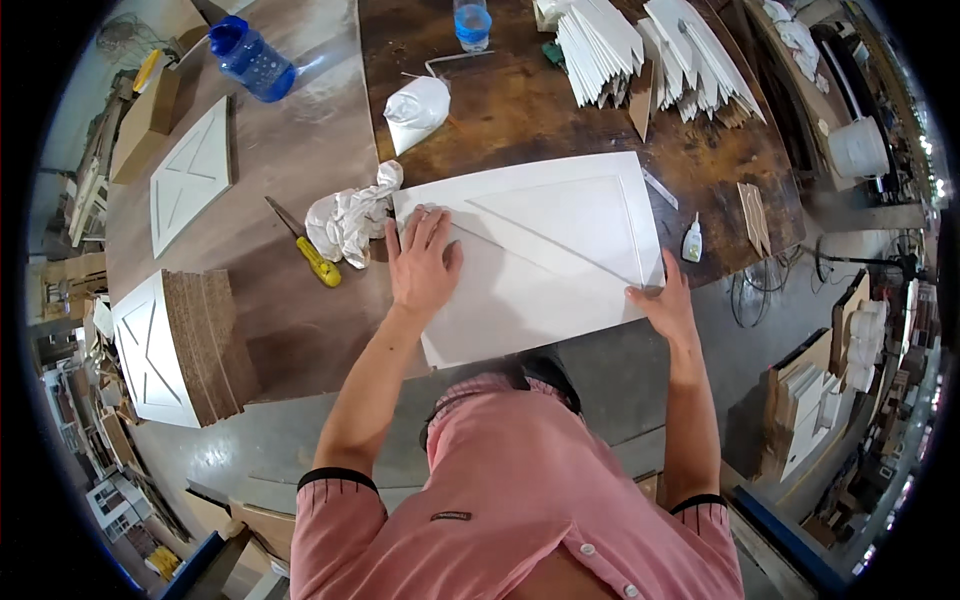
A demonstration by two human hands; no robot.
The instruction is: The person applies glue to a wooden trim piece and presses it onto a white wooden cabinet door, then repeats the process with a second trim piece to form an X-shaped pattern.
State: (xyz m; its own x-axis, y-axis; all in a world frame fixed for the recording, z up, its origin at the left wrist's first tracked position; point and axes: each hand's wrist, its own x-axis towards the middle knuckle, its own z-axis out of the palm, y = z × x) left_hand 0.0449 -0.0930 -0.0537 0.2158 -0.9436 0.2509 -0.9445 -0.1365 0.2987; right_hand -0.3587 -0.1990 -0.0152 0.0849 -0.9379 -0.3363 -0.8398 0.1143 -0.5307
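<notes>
A white panel (530, 290) lies at the table's front edge, its near side overhanging slightly. Shallow grooves or strips form a diagonal and a frame on its right half. My left hand (425, 265) rests flat on the panel's left part, fingers spread. At the right edge my right hand (667, 300) grips the panel, thumb on top and fingers along the side. Left of the panel are a crumpled white cloth (345, 220) and a yellow-handled screwdriver (308, 250). A small white glue bottle (692, 240) and a metal ruler (660, 188) sit beyond its right edge.
A stack of boards (205, 345) stands at the table's left front, with a single grooved panel (192, 178) behind it. Farther back are a blue jug (250, 60), a water bottle (472, 25), a white bag (418, 110) and bundled white strips (600, 50). Thin brown pieces (753, 218) lie right.
</notes>
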